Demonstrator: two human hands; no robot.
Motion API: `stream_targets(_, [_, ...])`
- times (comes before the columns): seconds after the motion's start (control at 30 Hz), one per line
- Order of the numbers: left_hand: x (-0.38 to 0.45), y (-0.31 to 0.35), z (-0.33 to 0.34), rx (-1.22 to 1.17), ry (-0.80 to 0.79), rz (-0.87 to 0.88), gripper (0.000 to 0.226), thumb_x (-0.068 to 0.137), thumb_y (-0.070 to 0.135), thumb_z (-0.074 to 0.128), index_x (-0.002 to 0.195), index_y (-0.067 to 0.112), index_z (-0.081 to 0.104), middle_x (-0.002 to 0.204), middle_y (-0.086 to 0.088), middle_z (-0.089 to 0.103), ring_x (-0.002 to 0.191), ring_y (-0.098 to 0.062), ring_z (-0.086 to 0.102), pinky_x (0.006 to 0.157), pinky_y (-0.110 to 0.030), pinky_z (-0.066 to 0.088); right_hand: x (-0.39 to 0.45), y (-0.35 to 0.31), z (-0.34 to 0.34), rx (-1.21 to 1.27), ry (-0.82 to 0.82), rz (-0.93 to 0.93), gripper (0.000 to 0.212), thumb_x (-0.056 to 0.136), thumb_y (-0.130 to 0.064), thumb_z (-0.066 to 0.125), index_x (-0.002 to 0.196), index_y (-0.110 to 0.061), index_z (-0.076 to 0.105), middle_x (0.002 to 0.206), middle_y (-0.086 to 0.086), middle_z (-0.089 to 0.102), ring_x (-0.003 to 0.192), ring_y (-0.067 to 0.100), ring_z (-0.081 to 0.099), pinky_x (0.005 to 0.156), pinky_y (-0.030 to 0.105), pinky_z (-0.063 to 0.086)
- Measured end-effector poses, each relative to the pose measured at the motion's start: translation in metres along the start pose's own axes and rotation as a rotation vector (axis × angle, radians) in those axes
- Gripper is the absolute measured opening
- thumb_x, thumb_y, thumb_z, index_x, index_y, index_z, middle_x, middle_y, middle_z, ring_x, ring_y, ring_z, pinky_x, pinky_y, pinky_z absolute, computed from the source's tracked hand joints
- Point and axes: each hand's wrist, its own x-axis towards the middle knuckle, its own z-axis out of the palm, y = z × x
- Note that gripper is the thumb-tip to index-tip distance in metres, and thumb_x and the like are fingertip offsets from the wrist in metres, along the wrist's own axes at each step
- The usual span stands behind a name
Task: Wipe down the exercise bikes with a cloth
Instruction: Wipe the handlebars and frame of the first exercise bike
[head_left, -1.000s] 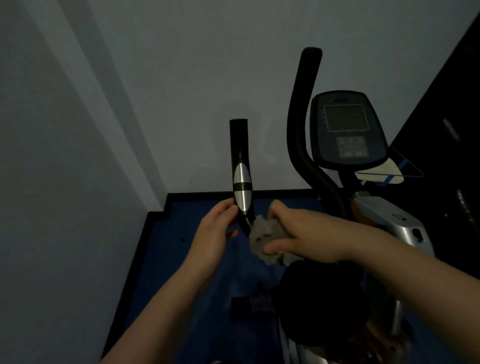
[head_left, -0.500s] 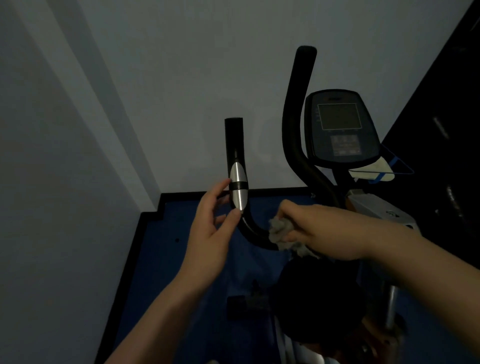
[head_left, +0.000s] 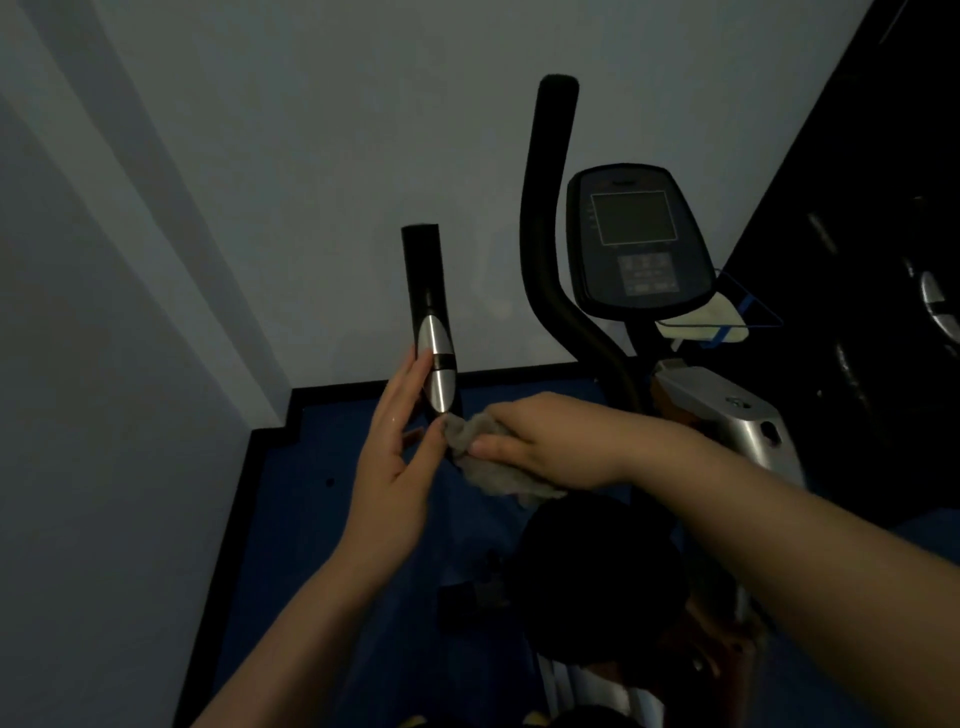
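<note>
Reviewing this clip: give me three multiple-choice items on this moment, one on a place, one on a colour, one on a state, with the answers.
1. Where is the cloth pressed?
A. On the console screen
B. On the short handlebar, just below its silver grip sensor
C. On the floor

2. What colour is the floor mat?
A. Blue
B. Red
C. White

3. How is the left hand?
A. Clenched in a fist away from the bike
B. Fingers straight, lying against the handlebar
C. Holding the cloth

Answers:
1 B: the right hand bunches the grey cloth against the short handlebar right under the silver grip sensor.
2 A: the mat reads dark blue with a black border.
3 B: its fingers run straight up beside the sensor, the thumb near the cloth.
</note>
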Motion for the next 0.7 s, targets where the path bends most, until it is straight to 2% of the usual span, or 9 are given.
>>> stream_targets(0.07, [0.0,0.002,0.003,-0.018,0.008,0.007,0.052,0.097,0.022,0.048,0.146,0.03,0.033,0.155,0.015,0.028,0.14,0.002,0.027,0.102,-0.009,0.032,0.005,-0.003,0.001,0.058,0.006,-0.004,0.034,0.098,-0.049,0.041,0.101,-0.017,0.054,0.087,-0.005,0.057,0.078,0.009,0.055,0.066,0.023,0.042])
stream_targets(0.1, [0.0,0.003,0.002,-0.02,0.012,0.008,0.05,0.097,0.022,0.046,0.145,0.028,0.035,0.155,0.014,0.029,0.14,0.002,0.027,0.105,-0.01,0.03,0.001,-0.002,0.0,0.059,-0.006,-0.009,0.034,0.098,-0.049,0.042,0.104,-0.018,0.054,0.09,-0.004,0.057,0.08,0.009,0.055,0.067,0.024,0.042])
stream_targets(0.2, [0.004,0.005,-0.007,-0.041,0.03,-0.034,0.043,0.096,0.025,0.042,0.139,0.028,0.044,0.149,0.014,0.04,0.139,-0.001,0.032,0.117,-0.032,0.027,-0.017,0.011,-0.003,-0.024,-0.035,-0.023,0.033,0.096,-0.048,0.047,0.118,-0.023,0.051,0.104,-0.002,0.057,0.091,0.012,0.055,0.077,0.028,0.044])
stream_targets(0.27, [0.006,0.008,-0.011,-0.066,0.049,-0.06,0.041,0.094,0.027,0.043,0.135,0.03,0.049,0.146,0.012,0.045,0.137,-0.003,0.037,0.117,-0.04,0.028,-0.022,0.01,0.0,-0.088,-0.004,-0.006,0.034,0.096,-0.05,0.045,0.122,-0.028,0.049,0.104,-0.002,0.054,0.093,0.014,0.053,0.079,0.031,0.042])
stream_targets(0.43, [0.004,0.012,-0.005,-0.123,0.053,-0.079,0.039,0.096,0.019,0.044,0.133,0.032,0.049,0.146,0.012,0.045,0.136,-0.002,0.037,0.113,-0.02,0.03,0.011,-0.017,0.011,0.031,0.092,0.049,0.035,0.096,-0.054,0.037,0.106,-0.021,0.045,0.093,-0.001,0.057,0.083,0.017,0.055,0.065,0.032,0.039])
stream_targets(0.5, [0.004,0.012,-0.006,-0.131,0.05,-0.082,0.039,0.096,0.021,0.044,0.132,0.032,0.05,0.146,0.011,0.045,0.137,-0.002,0.037,0.112,-0.018,0.029,0.012,-0.017,0.008,0.11,0.076,0.089,0.034,0.095,-0.052,0.038,0.108,-0.021,0.046,0.094,-0.002,0.057,0.083,0.015,0.055,0.063,0.03,0.038])
stream_targets(0.57, [0.006,0.012,-0.008,-0.14,0.044,-0.088,0.039,0.093,0.027,0.044,0.132,0.033,0.052,0.145,0.011,0.046,0.136,-0.002,0.038,0.113,-0.021,0.03,0.003,-0.008,0.005,0.437,-0.003,0.125,0.037,0.094,-0.053,0.038,0.11,-0.023,0.054,0.103,-0.002,0.061,0.091,0.013,0.058,0.071,0.026,0.042])
stream_targets(0.63, [0.007,0.012,-0.01,-0.165,0.054,-0.095,0.04,0.092,0.029,0.045,0.132,0.03,0.053,0.144,0.011,0.048,0.134,-0.003,0.041,0.113,-0.026,0.032,-0.003,-0.01,0.0,0.728,-0.031,0.173,0.052,0.091,-0.067,0.034,0.116,-0.03,0.06,0.114,-0.008,0.063,0.103,0.01,0.061,0.085,0.024,0.044])
stream_targets(0.7, [0.007,0.013,-0.008,-0.187,0.079,-0.102,0.04,0.092,0.029,0.045,0.131,0.027,0.055,0.141,0.009,0.052,0.132,-0.005,0.045,0.113,-0.03,0.035,0.005,-0.016,0.005,0.486,0.066,0.172,0.07,0.086,-0.076,0.024,0.118,-0.024,0.059,0.118,-0.007,0.06,0.109,0.013,0.057,0.091,0.029,0.042])
